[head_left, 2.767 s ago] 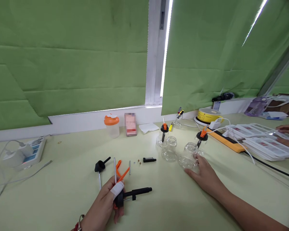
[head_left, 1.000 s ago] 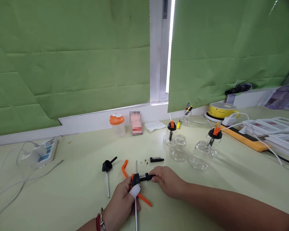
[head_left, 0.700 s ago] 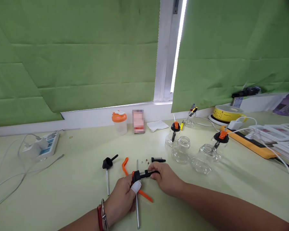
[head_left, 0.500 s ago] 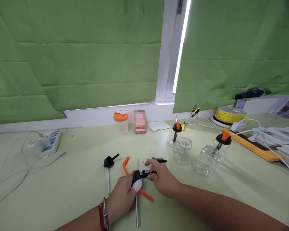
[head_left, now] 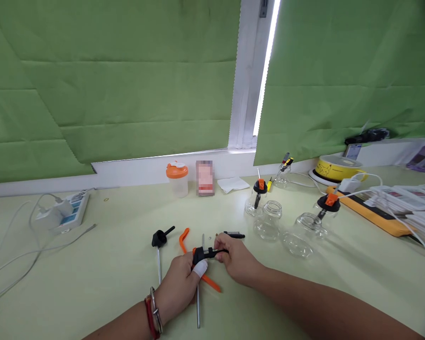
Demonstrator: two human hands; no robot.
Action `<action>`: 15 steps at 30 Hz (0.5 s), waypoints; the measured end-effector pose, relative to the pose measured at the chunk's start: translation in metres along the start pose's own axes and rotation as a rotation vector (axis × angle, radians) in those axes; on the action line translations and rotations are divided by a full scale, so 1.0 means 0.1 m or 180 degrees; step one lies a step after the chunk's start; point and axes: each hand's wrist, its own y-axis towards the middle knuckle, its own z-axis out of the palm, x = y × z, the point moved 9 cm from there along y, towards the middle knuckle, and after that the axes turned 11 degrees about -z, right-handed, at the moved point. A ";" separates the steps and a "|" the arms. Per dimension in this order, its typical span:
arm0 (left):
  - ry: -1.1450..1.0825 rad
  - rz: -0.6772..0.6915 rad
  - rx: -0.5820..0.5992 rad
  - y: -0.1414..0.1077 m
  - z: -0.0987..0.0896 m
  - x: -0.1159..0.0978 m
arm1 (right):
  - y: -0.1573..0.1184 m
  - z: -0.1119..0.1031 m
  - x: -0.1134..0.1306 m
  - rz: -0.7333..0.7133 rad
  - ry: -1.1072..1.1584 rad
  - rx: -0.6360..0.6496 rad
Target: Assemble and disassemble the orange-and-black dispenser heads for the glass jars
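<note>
My left hand (head_left: pixel 180 283), its thumb wrapped in white, grips a black mechanism (head_left: pixel 199 255) with an orange handle (head_left: pixel 211 284) and a metal rod (head_left: pixel 198 307) passing beneath. The fingertips of my right hand (head_left: pixel 237 257) pinch the narrow black end of the same mechanism. Behind my right hand lies a black part with a spring (head_left: pixel 234 234). Left of my hands, a black cone-shaped piece (head_left: pixel 159 238) rests with a metal rod attached. A tiny metal piece (head_left: pixel 210 238) lies on the table just beyond the mechanism.
Clear glass jars (head_left: pixel 267 222) stand to the right, near black-and-orange lidded ones (head_left: pixel 260 186). An orange-lidded cup (head_left: pixel 177 179) and white tissue (head_left: pixel 233 184) are at the back. A power strip (head_left: pixel 74 212) with cables sits left; an orange-and-black case (head_left: pixel 371 215) lies right.
My right fingers have closed onto the mechanism's end; the index finger was raised before. The mechanism, orange handle and rod have shifted slightly up and left with my left hand.
</note>
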 end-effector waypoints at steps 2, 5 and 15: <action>-0.0031 -0.0006 0.0017 0.00 0.01 0.00 | 0.00 -0.01 0.01 -0.0008 -0.0009 -0.0015; -0.0117 -0.0119 0.0115 0.00 0.04 0.04 | 0.00 0.00 0.02 -0.0022 -0.0028 0.0031; -0.0165 -0.0214 0.0271 0.01 0.08 0.06 | 0.01 -0.01 0.03 -0.0096 -0.0130 0.0033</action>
